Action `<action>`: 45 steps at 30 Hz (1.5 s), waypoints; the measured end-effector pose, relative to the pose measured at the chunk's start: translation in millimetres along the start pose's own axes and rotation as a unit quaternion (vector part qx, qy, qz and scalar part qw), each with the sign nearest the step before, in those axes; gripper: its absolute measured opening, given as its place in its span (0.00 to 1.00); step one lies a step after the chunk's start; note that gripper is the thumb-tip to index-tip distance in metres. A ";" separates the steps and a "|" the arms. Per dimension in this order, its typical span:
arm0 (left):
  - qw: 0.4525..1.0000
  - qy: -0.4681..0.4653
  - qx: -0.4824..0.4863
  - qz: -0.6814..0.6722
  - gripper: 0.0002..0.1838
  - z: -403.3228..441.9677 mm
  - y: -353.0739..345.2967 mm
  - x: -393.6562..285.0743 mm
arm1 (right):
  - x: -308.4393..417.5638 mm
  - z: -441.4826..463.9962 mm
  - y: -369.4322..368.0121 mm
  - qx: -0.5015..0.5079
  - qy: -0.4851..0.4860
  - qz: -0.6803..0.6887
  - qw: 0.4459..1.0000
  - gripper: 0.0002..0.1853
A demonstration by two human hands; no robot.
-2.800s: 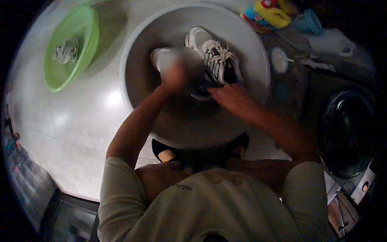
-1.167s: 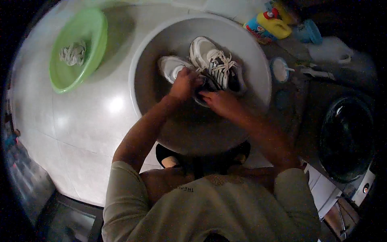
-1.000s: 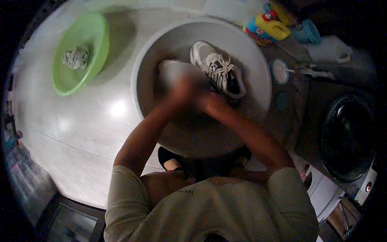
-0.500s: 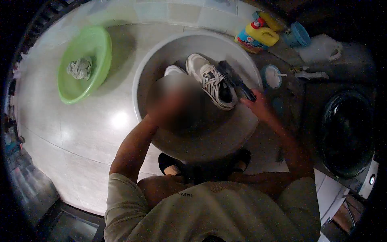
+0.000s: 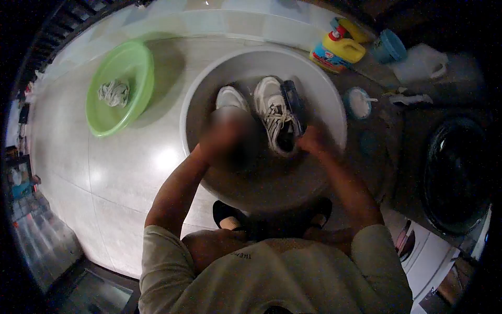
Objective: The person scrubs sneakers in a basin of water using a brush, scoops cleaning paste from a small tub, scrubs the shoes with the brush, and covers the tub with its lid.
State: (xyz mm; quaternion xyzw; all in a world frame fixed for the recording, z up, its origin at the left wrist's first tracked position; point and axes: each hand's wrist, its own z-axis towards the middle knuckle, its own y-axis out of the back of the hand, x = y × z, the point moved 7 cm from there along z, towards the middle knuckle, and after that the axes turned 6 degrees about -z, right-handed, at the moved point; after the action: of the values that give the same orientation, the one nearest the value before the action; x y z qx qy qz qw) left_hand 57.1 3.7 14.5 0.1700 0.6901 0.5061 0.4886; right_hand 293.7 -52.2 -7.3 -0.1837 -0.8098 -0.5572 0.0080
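Two white sneakers sit in a large grey basin (image 5: 193, 99). The right-hand sneaker (image 5: 269, 99) has striped sides, loose laces and a dark inside. A dark brush (image 5: 294, 102) stands along its right side, its handle end in my right hand (image 5: 315, 141), which is closed round it. My left hand (image 5: 222, 137) lies over the heel part of the left-hand sneaker (image 5: 231, 97). A blur covers that hand, so its fingers and any grip cannot be made out. Only the toe of that sneaker shows plainly.
A green basin (image 5: 146, 89) with a crumpled cloth (image 5: 114, 93) stands on the left. At the upper right are a yellow bottle (image 5: 334, 52), a blue cup (image 5: 389, 47) and a tub (image 5: 358, 102) of whitish stuff. A round black basin (image 5: 455, 172) is at the right.
My right hand has brought the brush down and left, from tilted to nearly upright against the sneaker's side. The right-hand sneaker has turned straighter. More of the left sneaker's toe shows.
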 end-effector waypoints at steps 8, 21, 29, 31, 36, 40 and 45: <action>0.892 0.066 0.095 -0.436 0.13 33.8 -26.9 -52.5 | -39.1 17.2 -107.5 0.076 -0.164 0.240 0.954 0.25; 0.834 0.370 -0.106 -0.395 0.31 66.3 -92.0 -45.2 | -54.2 48.7 -98.2 0.062 -0.167 0.345 0.921 0.34; 0.146 0.310 -0.307 -0.888 0.21 80.7 -71.6 -88.5 | -24.0 13.4 -79.4 -0.220 -0.004 0.038 0.975 0.20; 0.121 0.260 -0.292 -0.913 0.19 81.4 -104.6 -69.4 | -15.8 17.0 -51.0 -0.237 -0.021 -0.025 0.971 0.19; 0.097 0.258 -0.298 -0.914 0.14 73.3 -133.2 -51.4 | -31.0 69.4 -67.2 -0.239 -0.097 0.176 0.950 0.21; 0.068 0.223 -0.305 -0.923 0.14 79.9 -129.5 -45.0 | -26.0 61.0 -69.3 -0.184 0.028 0.129 0.974 0.26; 0.124 0.285 -0.326 -0.893 0.14 81.4 -136.3 -30.7 | -20.0 30.7 -18.3 -0.080 -0.113 0.443 0.886 0.27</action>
State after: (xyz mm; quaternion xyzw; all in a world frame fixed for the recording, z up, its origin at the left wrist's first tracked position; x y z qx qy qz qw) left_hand 175.8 -34.0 -88.7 -0.8988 0.2112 -0.1000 0.3709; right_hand 312.6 -35.9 -39.6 -0.5853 -0.5921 -0.5339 0.1474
